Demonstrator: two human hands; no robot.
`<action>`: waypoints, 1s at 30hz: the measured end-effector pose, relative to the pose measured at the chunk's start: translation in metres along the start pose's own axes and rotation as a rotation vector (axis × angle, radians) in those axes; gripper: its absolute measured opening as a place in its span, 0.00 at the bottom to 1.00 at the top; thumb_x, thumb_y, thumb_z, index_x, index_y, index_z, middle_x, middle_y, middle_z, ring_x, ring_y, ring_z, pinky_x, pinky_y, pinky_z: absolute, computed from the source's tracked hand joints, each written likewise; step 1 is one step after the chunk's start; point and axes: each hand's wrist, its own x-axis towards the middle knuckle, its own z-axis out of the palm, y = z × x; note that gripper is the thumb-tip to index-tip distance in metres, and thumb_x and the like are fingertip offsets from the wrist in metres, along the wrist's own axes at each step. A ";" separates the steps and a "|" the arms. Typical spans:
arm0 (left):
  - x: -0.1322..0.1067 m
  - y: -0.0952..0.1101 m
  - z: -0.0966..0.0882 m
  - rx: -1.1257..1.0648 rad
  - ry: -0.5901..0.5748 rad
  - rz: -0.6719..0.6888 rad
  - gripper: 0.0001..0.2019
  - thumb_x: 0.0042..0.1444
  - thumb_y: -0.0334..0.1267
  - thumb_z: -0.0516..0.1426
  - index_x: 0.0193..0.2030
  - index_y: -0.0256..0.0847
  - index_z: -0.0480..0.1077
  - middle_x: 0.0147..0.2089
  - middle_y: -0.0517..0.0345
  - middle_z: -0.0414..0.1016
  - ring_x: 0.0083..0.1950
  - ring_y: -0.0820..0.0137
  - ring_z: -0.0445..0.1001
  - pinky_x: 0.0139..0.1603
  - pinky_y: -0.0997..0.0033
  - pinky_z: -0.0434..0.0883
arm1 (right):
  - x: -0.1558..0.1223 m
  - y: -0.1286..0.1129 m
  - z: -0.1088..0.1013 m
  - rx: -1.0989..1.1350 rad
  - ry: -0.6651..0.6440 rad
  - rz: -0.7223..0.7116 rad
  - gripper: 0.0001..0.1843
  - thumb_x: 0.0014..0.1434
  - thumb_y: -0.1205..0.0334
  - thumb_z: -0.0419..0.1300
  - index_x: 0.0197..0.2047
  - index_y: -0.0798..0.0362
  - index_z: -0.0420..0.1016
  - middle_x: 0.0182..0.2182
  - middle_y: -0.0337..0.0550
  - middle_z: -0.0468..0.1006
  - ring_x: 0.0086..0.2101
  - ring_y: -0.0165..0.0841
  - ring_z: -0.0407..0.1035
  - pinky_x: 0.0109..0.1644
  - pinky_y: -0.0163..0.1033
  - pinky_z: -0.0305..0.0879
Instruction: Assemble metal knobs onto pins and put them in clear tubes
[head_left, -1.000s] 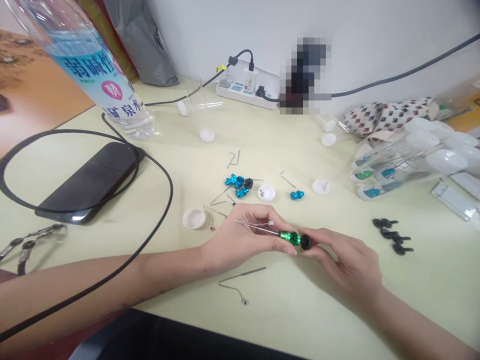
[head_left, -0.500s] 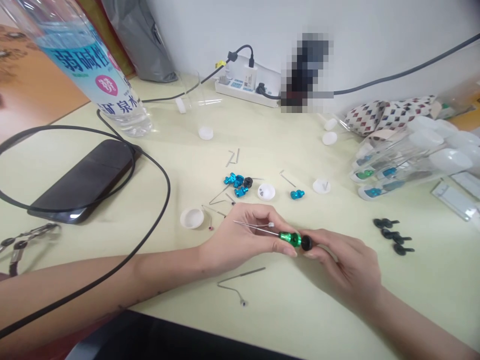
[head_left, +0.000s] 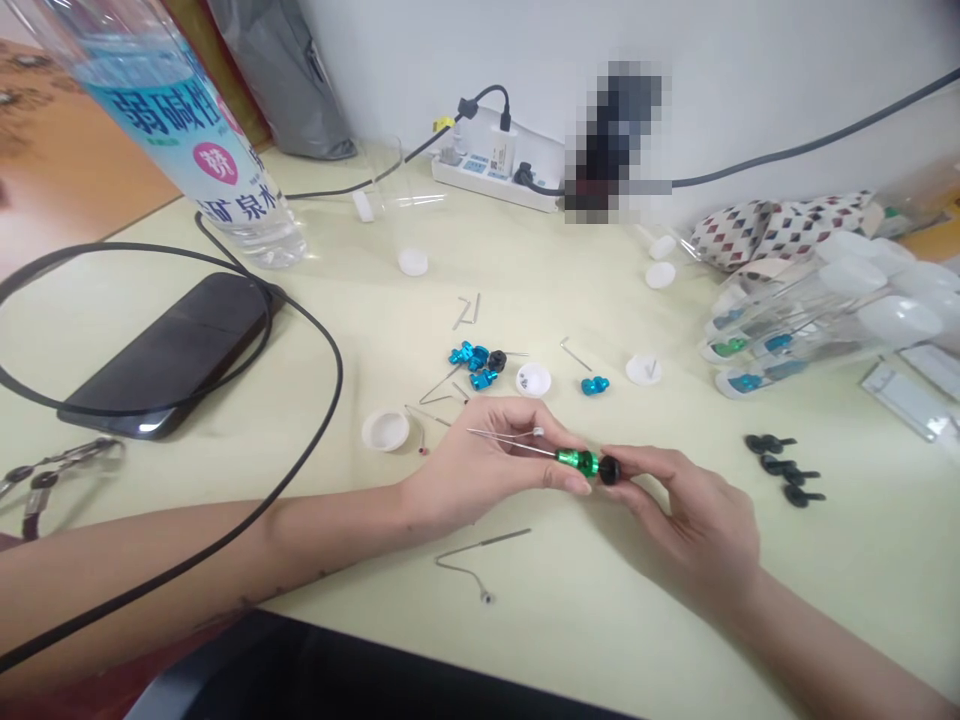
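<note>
My left hand [head_left: 480,470] pinches a small green metal barrel [head_left: 578,460] with thin wires sticking out to the left. My right hand [head_left: 686,510] pinches the black cap [head_left: 610,470] at the barrel's right end. Both hands hover just above the pale yellow table [head_left: 615,620]. Behind them lie several blue metal parts [head_left: 471,358], one more blue part [head_left: 595,385] and small white caps [head_left: 533,380]. A bent wire [head_left: 480,555] lies in front of my left hand. Several black caps [head_left: 784,470] lie to the right.
A black phone [head_left: 169,355] ringed by a black cable [head_left: 330,340] lies at the left, beside a water bottle [head_left: 195,130]. A power strip [head_left: 491,175] sits at the back. Clear tubes with parts [head_left: 795,330] and a patterned pouch [head_left: 765,230] are at the right.
Both hands with the green barrel have shifted slightly away from me. The grip is the same.
</note>
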 end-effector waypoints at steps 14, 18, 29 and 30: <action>0.005 -0.006 -0.002 0.096 0.052 0.048 0.08 0.42 0.32 0.66 0.31 0.38 0.75 0.33 0.57 0.78 0.39 0.68 0.76 0.44 0.66 0.71 | 0.001 0.015 0.004 0.332 -0.218 0.076 0.19 0.61 0.53 0.55 0.53 0.52 0.64 0.29 0.38 0.75 0.28 0.28 0.71 0.33 0.32 0.69; 0.011 -0.008 -0.004 0.116 0.077 0.153 0.08 0.42 0.33 0.66 0.32 0.38 0.74 0.33 0.58 0.76 0.40 0.69 0.75 0.47 0.67 0.69 | 0.009 0.017 0.010 0.460 -0.253 0.149 0.25 0.58 0.55 0.59 0.56 0.51 0.57 0.30 0.38 0.74 0.28 0.28 0.70 0.33 0.34 0.68; 0.038 -0.001 -0.006 0.105 0.044 0.272 0.12 0.38 0.36 0.68 0.30 0.33 0.73 0.32 0.52 0.77 0.37 0.67 0.75 0.45 0.65 0.69 | 0.027 0.027 0.027 0.690 -0.090 0.266 0.26 0.53 0.53 0.61 0.48 0.48 0.51 0.27 0.32 0.70 0.19 0.26 0.66 0.19 0.30 0.63; 0.041 0.000 -0.008 0.107 0.041 0.276 0.12 0.38 0.36 0.68 0.29 0.33 0.73 0.32 0.52 0.78 0.37 0.67 0.75 0.45 0.65 0.69 | 0.029 0.028 0.028 0.689 -0.083 0.265 0.26 0.52 0.52 0.61 0.48 0.48 0.50 0.27 0.32 0.70 0.19 0.26 0.66 0.19 0.30 0.62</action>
